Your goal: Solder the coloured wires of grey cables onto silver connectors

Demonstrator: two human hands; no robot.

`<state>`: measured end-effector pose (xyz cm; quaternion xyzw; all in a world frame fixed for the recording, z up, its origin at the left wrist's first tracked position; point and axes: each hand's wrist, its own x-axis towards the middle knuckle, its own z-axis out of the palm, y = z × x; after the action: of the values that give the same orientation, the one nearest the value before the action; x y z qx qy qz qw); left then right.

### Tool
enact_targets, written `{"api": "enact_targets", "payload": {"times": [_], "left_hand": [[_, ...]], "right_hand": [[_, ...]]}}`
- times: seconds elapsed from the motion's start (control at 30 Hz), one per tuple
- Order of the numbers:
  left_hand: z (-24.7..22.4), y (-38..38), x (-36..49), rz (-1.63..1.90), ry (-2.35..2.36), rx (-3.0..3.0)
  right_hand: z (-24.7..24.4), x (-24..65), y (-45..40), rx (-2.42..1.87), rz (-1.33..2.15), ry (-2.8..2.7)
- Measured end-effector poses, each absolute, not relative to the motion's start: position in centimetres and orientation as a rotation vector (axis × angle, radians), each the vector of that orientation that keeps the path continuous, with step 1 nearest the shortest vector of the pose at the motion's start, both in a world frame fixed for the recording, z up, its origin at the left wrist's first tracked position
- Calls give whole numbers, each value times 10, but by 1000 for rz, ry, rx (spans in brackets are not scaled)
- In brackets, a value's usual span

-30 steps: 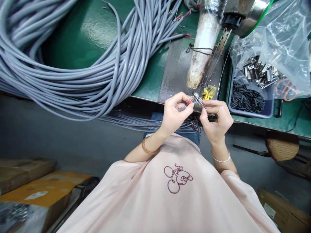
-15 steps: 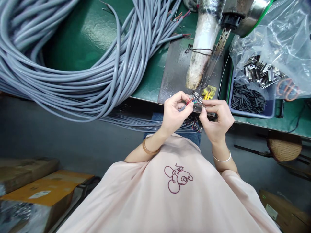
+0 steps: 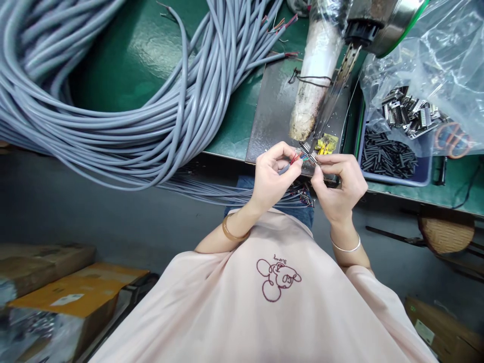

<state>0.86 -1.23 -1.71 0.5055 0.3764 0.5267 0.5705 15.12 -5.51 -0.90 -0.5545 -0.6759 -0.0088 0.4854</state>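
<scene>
My left hand [image 3: 275,171] pinches the end of a grey cable [image 3: 284,168], whose thin coloured wires [image 3: 296,158] fan out toward a metal pin connector [image 3: 310,153]. With thumb and fingertips, my right hand [image 3: 339,185] grips the connector's near right end. Above it, the long tip of a soldering iron [image 3: 328,108] reaches down to the connector, beside a whitish wrapped tube [image 3: 308,101]. A small yellow piece [image 3: 326,144] lies just behind my right fingers. The contact between wires and connector pins is too small to make out.
A big bundle of grey cables [image 3: 196,101] covers the left of the green table [image 3: 151,45]. At right stands a blue bin [image 3: 423,174] with black tubes [image 3: 389,156] and a plastic bag of connectors [image 3: 410,112]. More cables [image 3: 212,189] hang below the edge.
Both hands stay nearly in place, still holding the cable and the connector. The connector has tilted slightly under the iron's tip. The view has shifted a little.
</scene>
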Motion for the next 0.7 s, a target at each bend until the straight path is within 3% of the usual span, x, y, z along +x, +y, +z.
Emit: {"api": "enact_targets", "payload": {"times": [0.7], "left_hand": [[-8,-14,11,1285,968,1301]], "right_hand": [[-2,149,-53,-1388,-51,-1654]]}}
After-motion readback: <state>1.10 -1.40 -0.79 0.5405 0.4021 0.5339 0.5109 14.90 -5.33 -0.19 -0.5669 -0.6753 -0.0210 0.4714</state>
